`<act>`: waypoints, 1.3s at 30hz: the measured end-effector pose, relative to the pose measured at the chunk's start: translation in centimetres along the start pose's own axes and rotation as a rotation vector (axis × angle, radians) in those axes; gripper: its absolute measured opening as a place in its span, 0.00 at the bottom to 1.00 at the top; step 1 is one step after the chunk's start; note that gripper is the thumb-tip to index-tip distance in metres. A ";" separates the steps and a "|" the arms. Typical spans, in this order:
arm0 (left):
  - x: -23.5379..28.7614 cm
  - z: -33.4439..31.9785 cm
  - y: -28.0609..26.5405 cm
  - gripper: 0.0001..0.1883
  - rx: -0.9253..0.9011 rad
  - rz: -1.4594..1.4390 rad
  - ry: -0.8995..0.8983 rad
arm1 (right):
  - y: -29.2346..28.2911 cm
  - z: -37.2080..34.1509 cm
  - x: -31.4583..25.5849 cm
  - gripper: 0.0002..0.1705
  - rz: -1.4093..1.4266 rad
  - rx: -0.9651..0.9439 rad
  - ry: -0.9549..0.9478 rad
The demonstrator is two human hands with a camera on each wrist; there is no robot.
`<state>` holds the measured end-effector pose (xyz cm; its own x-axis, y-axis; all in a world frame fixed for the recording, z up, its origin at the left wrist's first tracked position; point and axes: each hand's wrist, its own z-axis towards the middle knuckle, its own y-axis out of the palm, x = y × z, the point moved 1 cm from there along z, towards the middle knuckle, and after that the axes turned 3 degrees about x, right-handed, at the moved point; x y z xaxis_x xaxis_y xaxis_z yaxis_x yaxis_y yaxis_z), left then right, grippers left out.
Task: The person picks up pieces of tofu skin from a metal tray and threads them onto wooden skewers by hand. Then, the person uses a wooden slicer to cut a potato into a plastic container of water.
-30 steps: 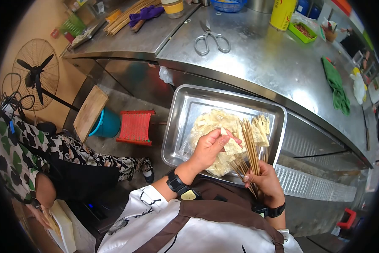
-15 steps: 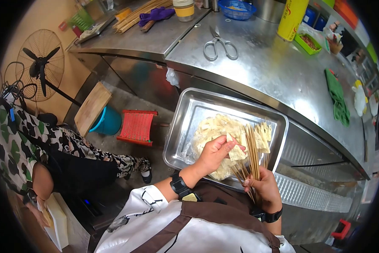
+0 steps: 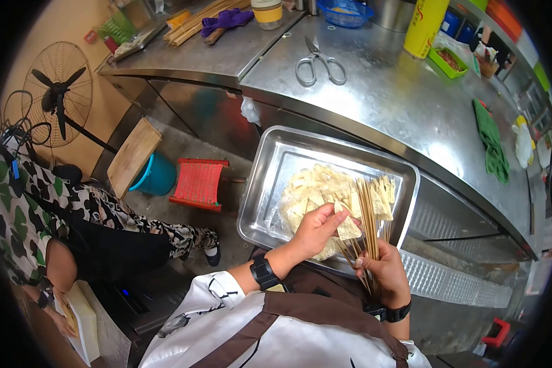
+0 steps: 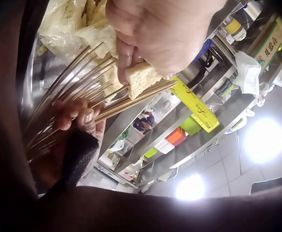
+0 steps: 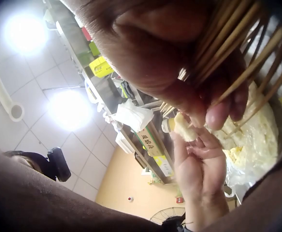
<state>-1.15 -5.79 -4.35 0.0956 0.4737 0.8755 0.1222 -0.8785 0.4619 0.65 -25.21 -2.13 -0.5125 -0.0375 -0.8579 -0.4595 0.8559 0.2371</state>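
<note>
- Tray (image 3: 289,161) is sitting before the table (image 3: 398,92).
- Food pieces (image 3: 319,179) are lying in tray.
- Scissors (image 3: 315,56) are lying on table, behind tray.
- Stool (image 3: 197,184) is standing left of tray.

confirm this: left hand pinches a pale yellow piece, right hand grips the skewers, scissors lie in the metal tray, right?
Not the scissors: the head view shows them on the steel counter, not in the metal tray. The left hand does pinch a pale yellow piece and the right hand grips the skewers.
</note>
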 end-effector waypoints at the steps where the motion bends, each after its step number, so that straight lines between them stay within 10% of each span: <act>1: 0.1 0.0 -0.2 0.11 0.001 0.000 -0.002 | 0.0 0.1 0.0 0.10 -0.008 -0.007 -0.003; 21: 2.3 -1.6 -4.2 0.07 0.179 0.371 0.117 | -1.0 -0.7 -1.5 0.07 -0.003 0.292 -0.203; 23: 3.0 -2.2 -4.7 0.05 0.071 0.959 0.001 | -1.4 -0.3 -1.1 0.08 -0.211 0.274 -0.290; 27: 2.7 -2.8 -4.8 0.06 -0.089 1.210 0.160 | -0.7 -1.3 -2.6 0.08 -0.188 0.250 -0.161; 39: 1.0 -2.8 -4.3 0.15 -0.207 1.497 0.170 | -1.2 -0.9 -0.5 0.06 0.120 -0.079 -0.121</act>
<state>-4.39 -1.76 -5.02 -0.1116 -0.8341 0.5403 -0.1187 -0.5286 -0.8405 0.80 -26.64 -1.58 -0.4786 0.1288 -0.8685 -0.4584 0.8070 0.3723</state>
